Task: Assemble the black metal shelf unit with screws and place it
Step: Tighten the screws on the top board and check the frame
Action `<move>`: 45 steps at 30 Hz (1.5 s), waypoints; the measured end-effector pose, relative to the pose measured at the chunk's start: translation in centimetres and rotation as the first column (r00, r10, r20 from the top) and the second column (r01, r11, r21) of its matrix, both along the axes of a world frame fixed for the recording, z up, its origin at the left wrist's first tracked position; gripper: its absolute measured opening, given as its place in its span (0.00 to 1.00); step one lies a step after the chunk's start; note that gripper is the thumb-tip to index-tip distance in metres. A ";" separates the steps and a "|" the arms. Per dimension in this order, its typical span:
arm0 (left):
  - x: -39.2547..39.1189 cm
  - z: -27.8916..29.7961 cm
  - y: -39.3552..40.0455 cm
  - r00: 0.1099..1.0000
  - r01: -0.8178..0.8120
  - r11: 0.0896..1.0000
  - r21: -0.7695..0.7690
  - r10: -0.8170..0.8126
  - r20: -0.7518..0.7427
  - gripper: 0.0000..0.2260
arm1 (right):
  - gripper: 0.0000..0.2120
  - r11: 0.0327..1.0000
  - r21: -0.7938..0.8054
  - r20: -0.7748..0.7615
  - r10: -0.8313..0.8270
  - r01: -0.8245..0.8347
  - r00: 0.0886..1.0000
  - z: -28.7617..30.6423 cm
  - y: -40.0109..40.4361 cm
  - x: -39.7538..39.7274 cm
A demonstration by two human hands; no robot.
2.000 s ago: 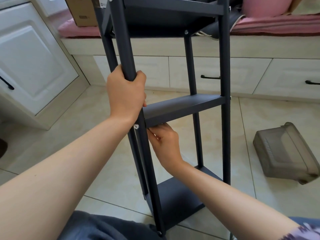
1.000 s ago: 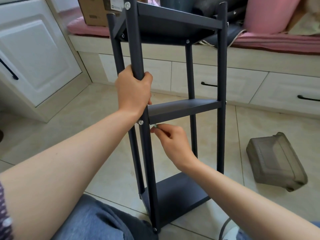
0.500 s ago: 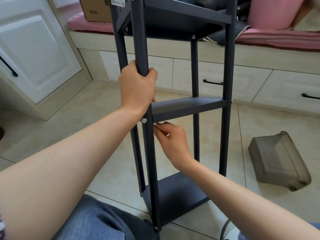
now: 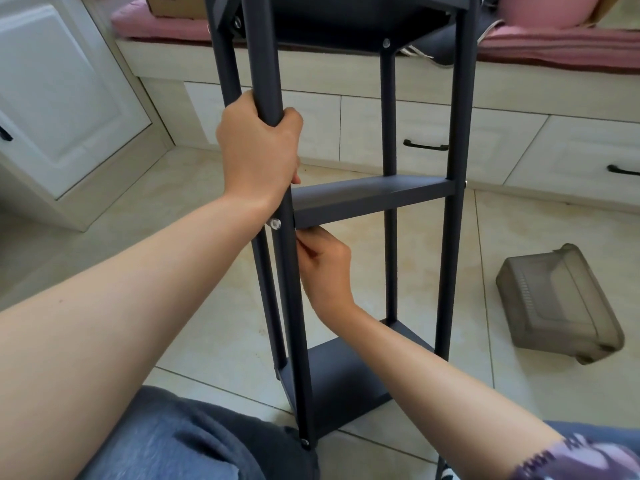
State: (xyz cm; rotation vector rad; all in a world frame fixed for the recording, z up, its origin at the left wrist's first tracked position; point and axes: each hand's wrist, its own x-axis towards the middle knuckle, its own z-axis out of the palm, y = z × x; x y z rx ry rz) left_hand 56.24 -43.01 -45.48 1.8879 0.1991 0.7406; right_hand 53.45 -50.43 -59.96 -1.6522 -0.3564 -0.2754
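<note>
Head camera looks forward and down, close over the floor [image 4: 194, 209]

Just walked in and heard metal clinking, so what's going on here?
A person sitting on the tiled floor is putting together a tall black metal shelf unit. The left hand grips the near upright post to steady it. The right hand is tucked under the middle shelf by a silver screw, fingers pinched; what they hold is hidden. A grey translucent plastic box lies alongside.

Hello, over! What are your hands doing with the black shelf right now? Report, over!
Left hand grips the front post. Right hand pinches something under the middle shelf, beside the screw. Nothing in the way; grey box off to the side.
</note>
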 end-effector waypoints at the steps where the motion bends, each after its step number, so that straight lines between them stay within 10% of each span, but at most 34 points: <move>1: 0.0 0.0 0.0 1.000 0.000 1.000 0.001 0.000 -0.002 0.11 | 0.13 1.000 0.027 -0.018 0.005 -0.004 1.000 0.0 0.3 0.0; 23: -0.6 -0.2 0.6 0.999 -0.028 0.999 0.018 0.028 -0.021 0.10 | 0.09 0.921 -0.345 -0.067 0.172 -0.184 0.983 1.9 -5.4 -1.5; 45: -0.5 0.1 -0.1 1.000 -0.009 1.000 0.027 0.008 0.010 0.13 | 0.14 0.982 -0.178 -0.031 0.062 -0.067 0.998 2.2 -3.1 -0.7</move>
